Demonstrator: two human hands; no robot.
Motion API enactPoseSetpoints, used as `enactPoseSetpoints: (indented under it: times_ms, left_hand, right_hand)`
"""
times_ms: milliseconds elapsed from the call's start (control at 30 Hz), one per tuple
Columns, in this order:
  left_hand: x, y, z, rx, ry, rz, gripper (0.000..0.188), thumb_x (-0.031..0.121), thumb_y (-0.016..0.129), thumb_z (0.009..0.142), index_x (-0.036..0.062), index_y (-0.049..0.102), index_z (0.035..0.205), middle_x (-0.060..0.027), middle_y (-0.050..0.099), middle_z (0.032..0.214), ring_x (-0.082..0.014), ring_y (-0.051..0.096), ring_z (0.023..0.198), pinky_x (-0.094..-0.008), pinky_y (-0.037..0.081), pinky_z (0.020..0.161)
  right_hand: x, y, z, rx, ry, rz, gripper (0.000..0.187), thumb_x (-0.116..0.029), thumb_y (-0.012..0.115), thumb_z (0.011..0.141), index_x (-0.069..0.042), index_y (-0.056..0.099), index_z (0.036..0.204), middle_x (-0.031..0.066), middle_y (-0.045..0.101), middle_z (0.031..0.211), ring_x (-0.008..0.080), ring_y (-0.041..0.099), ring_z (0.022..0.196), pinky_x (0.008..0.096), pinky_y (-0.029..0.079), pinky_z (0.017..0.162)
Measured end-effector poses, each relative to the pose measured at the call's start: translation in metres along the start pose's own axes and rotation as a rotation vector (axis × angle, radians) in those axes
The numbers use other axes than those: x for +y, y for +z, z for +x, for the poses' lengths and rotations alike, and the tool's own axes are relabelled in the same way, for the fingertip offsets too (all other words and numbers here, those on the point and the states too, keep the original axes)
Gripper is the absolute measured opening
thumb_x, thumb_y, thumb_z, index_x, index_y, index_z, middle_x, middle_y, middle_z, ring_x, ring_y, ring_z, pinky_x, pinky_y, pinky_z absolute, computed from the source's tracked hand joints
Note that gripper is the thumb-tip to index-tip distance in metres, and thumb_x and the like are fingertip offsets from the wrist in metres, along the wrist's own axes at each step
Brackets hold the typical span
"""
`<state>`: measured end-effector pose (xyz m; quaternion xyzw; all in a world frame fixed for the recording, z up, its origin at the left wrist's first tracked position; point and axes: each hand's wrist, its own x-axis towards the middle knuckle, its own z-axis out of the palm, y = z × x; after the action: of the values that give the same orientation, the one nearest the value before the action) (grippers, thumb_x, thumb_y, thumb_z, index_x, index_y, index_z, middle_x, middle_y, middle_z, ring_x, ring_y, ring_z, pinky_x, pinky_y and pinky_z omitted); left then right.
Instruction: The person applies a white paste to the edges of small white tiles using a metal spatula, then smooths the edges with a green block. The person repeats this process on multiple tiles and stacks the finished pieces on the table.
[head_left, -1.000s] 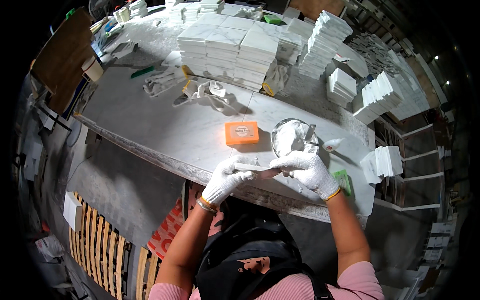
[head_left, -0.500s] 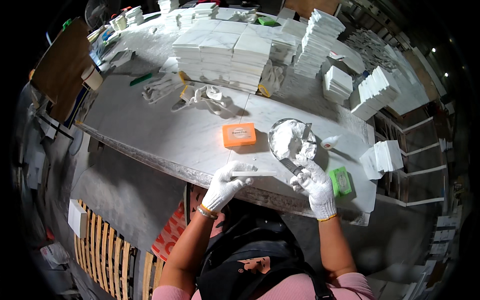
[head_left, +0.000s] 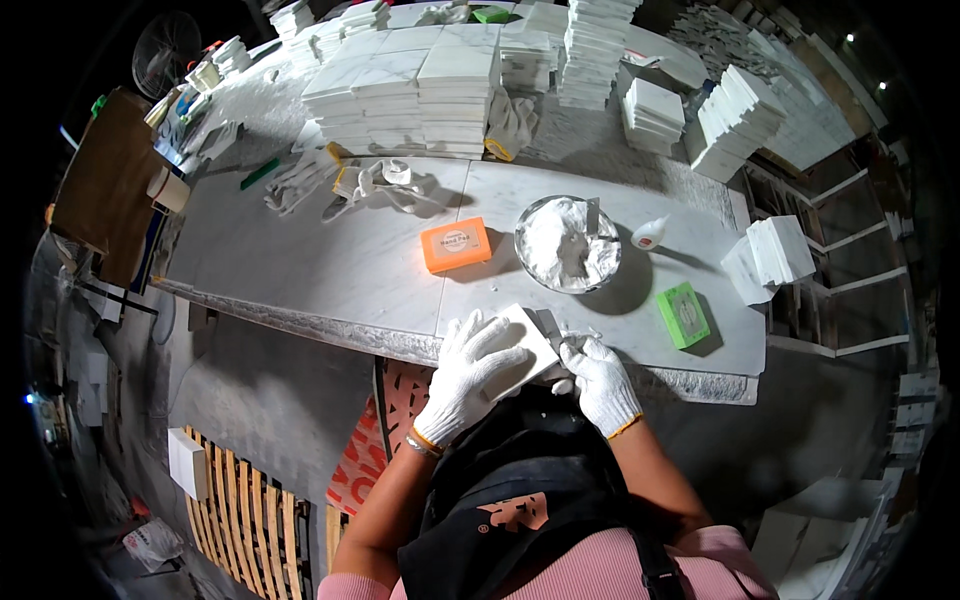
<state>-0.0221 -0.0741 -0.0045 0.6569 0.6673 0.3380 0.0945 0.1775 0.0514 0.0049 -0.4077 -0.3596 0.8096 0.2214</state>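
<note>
My gloved left hand (head_left: 468,372) grips a small white marble tile (head_left: 519,352) at the table's front edge, its fingers spread over the tile's face. At the tile's right side, my gloved right hand (head_left: 598,382) pinches a flat grey scraper (head_left: 548,326); its blade lies against the tile's edge. The fingers partly hide the scraper's lower part. Beyond the hands stands a round metal bowl (head_left: 522,268) heaped with white paste (head_left: 560,240). A metal blade (head_left: 593,216) sticks out of that paste.
An orange hand pad (head_left: 456,245) lies left of the bowl, a green pad (head_left: 683,315) to its right. Nearby is a small white bottle (head_left: 650,233). Loose gloves (head_left: 385,183) and tall tile stacks (head_left: 455,95) stand farther back. A slatted wooden pallet (head_left: 245,510) rests on the floor.
The right hand has come away from the bowl with the scraper, down to the tile. My left hand has tilted the tile from edge-on to face-up. The view has shifted slightly.
</note>
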Motion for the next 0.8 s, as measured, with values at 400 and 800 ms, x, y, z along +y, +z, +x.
enactPoseSetpoints:
  times_ms: [400, 800]
  left_hand:
    - [-0.002, -0.018, 0.016, -0.125, -0.08, -0.031, 0.113, 0.052, 0.087, 0.064, 0.0111, 0.032, 0.154, -0.0303, 0.026, 0.158, -0.0517, 0.032, 0.141, -0.0534, 0.033, 0.114]
    - [-0.01, -0.039, 0.042, 0.204, -0.64, -1.124, 0.065, 0.003, 0.084, 0.074, -0.0001, 0.053, 0.13, -0.0031, 0.06, 0.107, -0.0109, 0.058, 0.096, -0.0265, 0.05, 0.085]
  right_hand:
    - [-0.014, 0.016, 0.01, 0.028, -0.138, -0.125, 0.017, -0.011, 0.063, 0.097, -0.008, 0.068, 0.113, 0.0003, 0.067, 0.103, 0.0095, 0.063, 0.087, 0.0265, 0.058, 0.061]
    - [-0.057, 0.051, 0.025, -0.106, -0.33, -0.32, 0.012, -0.002, 0.063, 0.094, -0.002, 0.066, 0.105, 0.0059, 0.069, 0.098, 0.0108, 0.066, 0.084, 0.0266, 0.057, 0.068]
